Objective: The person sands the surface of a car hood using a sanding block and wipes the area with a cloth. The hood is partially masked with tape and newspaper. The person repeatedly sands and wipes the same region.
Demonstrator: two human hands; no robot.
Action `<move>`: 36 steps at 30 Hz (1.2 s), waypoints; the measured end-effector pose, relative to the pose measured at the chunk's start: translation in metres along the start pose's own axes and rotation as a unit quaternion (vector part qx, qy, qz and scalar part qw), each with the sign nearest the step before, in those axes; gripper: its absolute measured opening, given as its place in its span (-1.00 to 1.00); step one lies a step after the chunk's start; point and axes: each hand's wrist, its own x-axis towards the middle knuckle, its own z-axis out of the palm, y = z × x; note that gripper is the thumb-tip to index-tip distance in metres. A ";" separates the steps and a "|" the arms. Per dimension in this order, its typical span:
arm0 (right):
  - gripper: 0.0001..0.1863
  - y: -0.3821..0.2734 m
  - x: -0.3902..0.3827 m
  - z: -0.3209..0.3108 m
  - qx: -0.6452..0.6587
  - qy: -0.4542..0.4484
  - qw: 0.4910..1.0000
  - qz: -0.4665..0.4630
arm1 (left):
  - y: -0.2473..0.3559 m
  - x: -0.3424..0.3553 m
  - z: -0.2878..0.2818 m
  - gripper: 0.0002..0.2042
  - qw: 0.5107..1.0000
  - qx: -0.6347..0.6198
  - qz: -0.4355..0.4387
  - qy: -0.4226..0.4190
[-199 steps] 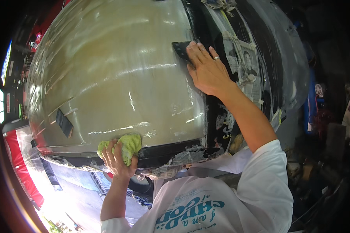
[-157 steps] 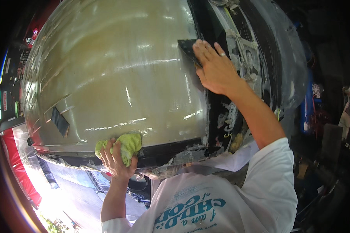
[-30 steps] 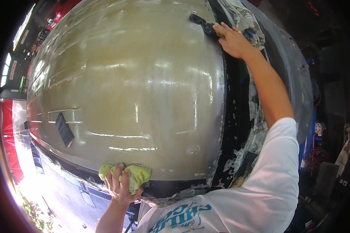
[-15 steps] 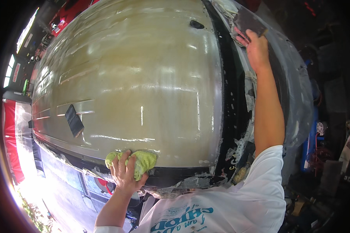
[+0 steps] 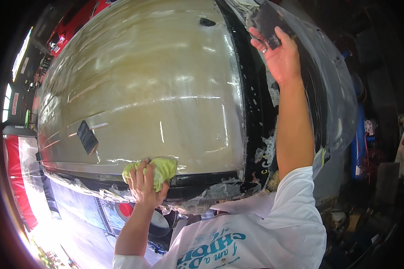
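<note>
A wet, glossy beige car roof (image 5: pixel 134 103) spreads out before me. At its near edge, my left hand (image 5: pixel 144 184) presses a bunched yellow-green towel (image 5: pixel 166 168) onto the surface with its fingers curled over it. My right hand (image 5: pixel 282 58) reaches far out past the roof's right edge, palm turned up. Between its thumb and fingers is a dark, flat sheet that looks like sandpaper (image 5: pixel 270 23). Another dark rectangular piece, apparently sandpaper (image 5: pixel 87 137), lies on the left part of the roof. A small black fitting (image 5: pixel 207 22) sits near the far right of the roof.
Black trim with torn masking paper (image 5: pixel 224 193) borders the near edge. Clear plastic sheeting (image 5: pixel 339 107) drapes the right side. A red car (image 5: pixel 72 24) stands at the far left. Blue equipment (image 5: pixel 358 143) and clutter fill the dark right side.
My view has shifted, so the roof appears further left and higher. My right hand has turned its palm further up, raising the dark sheet. The left hand stays on the towel.
</note>
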 end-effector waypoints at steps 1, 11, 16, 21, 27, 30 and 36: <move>-0.52 -0.001 -0.014 0.005 -0.008 0.001 1.000 0.005 | 0.001 0.000 -0.001 -0.39 1.000 -0.001 -0.002 0.002; -0.49 0.038 -0.086 -0.038 0.188 0.146 0.970 0.051 | 0.005 0.001 -0.002 -0.37 1.000 0.008 0.001 -0.001; -0.66 0.039 -0.089 -0.035 0.161 0.236 0.953 0.104 | 0.003 -0.001 -0.001 -0.36 1.000 0.010 -0.003 0.004; -0.60 0.031 -0.069 -0.028 0.180 0.150 0.971 0.042 | 0.004 -0.001 -0.002 -0.35 1.000 0.011 -0.006 -0.011; -0.49 0.047 0.009 -0.010 -0.557 0.065 0.818 -0.131 | 0.001 0.000 -0.003 -0.35 1.000 0.019 -0.009 -0.015; -0.40 0.068 0.040 -0.011 -0.693 -0.029 0.719 -0.041 | -0.001 -0.003 -0.003 -0.36 1.000 0.019 -0.010 -0.016; -0.55 0.127 0.093 -0.037 -0.811 -0.106 0.568 -0.090 | -0.005 -0.001 0.002 -0.36 1.000 0.012 -0.011 -0.012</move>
